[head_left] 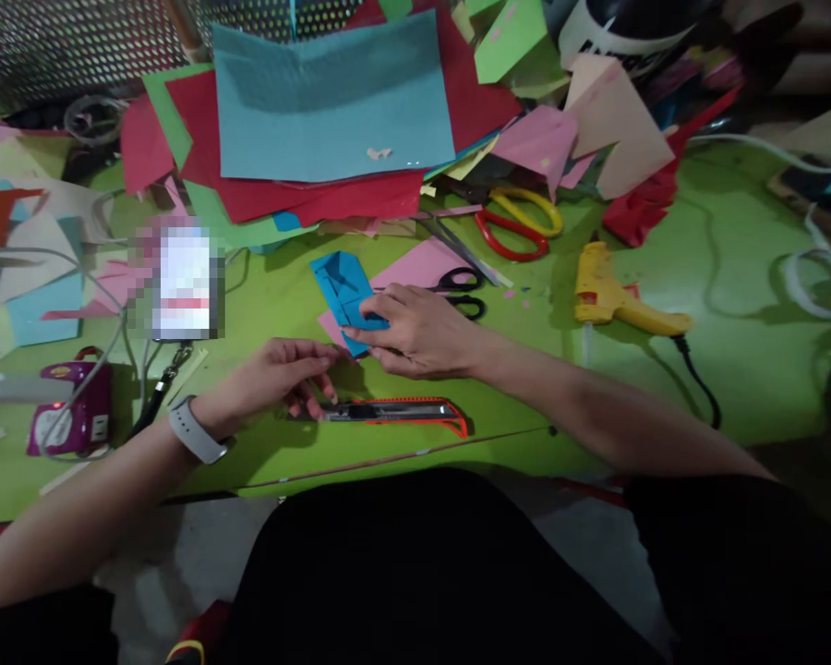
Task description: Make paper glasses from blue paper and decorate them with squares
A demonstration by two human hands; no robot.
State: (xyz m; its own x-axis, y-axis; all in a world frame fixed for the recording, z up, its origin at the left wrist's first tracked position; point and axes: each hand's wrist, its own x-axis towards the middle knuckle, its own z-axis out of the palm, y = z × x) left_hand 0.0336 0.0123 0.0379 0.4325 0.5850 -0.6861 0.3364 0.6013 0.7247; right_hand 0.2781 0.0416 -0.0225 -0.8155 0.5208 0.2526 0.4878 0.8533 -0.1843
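My right hand (419,332) grips the lower right part of a folded blue paper piece (339,282), its fingers bent over the paper. Left of it, my left hand (287,374) hovers with its fingers apart and holds nothing; its fingertips are near the paper's lower end and the tip of an orange-edged cutter knife (398,410). That knife lies flat below both hands. Pink paper (422,262) and black-handled scissors (465,294) lie behind my right hand, which partly hides them.
A yellow glue gun (620,300) lies at the right, its cord trailing down. Red and yellow scissors (516,231) rest behind. Stacked sheets (332,111) fill the back. A lit phone (184,282), a purple device (73,406) and cables are at the left.
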